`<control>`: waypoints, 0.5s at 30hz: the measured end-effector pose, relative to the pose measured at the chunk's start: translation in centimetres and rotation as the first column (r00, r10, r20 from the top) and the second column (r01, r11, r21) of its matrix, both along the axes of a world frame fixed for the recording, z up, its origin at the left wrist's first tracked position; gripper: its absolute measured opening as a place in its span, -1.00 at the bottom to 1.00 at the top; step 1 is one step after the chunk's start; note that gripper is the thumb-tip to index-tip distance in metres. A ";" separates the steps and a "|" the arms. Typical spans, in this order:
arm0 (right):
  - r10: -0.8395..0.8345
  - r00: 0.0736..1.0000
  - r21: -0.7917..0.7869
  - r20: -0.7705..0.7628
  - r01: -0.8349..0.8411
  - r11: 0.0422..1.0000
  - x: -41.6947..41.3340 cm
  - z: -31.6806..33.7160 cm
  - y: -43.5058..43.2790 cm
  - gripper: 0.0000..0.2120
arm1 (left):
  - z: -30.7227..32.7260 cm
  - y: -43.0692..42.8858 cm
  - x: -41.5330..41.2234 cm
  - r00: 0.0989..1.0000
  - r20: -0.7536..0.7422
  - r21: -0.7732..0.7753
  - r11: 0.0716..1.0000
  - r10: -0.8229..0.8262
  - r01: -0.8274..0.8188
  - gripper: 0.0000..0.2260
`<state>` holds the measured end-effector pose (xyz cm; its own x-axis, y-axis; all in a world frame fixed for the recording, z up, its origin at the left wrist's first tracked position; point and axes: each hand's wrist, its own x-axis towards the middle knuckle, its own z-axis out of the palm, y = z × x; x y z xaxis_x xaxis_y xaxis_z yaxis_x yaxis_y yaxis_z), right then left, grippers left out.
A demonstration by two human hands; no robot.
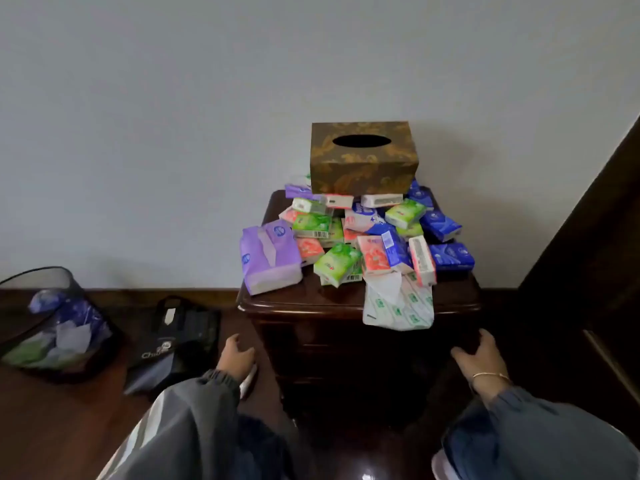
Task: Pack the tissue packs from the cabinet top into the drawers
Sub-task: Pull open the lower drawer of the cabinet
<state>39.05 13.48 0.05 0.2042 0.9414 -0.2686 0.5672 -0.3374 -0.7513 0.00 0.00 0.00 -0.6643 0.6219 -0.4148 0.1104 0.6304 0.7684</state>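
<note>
Left hand (237,355) and right hand (483,356) grip the cabinet (311,306) sides, fingers curled. Tissue packs (360,237) cover its top.

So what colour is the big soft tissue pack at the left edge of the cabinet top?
Purple soft tissue pack, seen in the head view.

I am seeing a dark wooden cabinet (346,306) standing against a pale wall, its top heaped with tissue packs (374,237) in green, blue, orange and purple. A gold-patterned tissue box (362,161) is sitting on the heap's far side. My left hand (237,356) and right hand (483,356) are resting at the cabinet's front corners. A bin (52,323) and black bag (176,341) are lying on the floor, left.
</note>
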 end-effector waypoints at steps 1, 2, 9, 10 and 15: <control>-0.007 1.000 -0.043 -0.001 0.007 0.999 -0.1 -0.7 0.2 -0.28 | -0.8 0.6 0.6 0.999 0.039 -0.020 1.000 -0.008 0.009 -0.42; -0.009 1.000 -0.079 -0.014 0.008 0.997 -0.3 -1.1 0.4 -0.26 | -1.2 0.9 1.2 0.998 0.054 -0.037 0.999 -0.025 0.027 -0.41; 0.028 0.989 -0.103 -0.143 -0.043 0.994 -1.7 -3.6 1.0 -0.51 | -5.6 2.2 2.0 0.990 0.117 -0.058 0.995 -0.079 0.086 -0.51; 0.019 0.988 -0.099 -0.152 -0.034 0.994 -2.0 -3.8 1.0 -0.52 | -6.0 2.2 1.9 0.992 0.108 -0.061 0.995 -0.070 0.077 -0.54; 0.080 0.993 -0.109 -0.088 -0.089 0.990 -1.6 -3.8 1.3 -0.55 | -6.8 2.4 -0.1 0.977 0.044 -0.119 0.970 -0.210 0.214 -0.62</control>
<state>37.41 14.78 -3.75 0.0977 0.9169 -0.3869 0.5346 -0.3762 -0.7567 -0.10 2.39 -6.82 -0.5086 0.6902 -0.5148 0.2290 0.6848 0.6918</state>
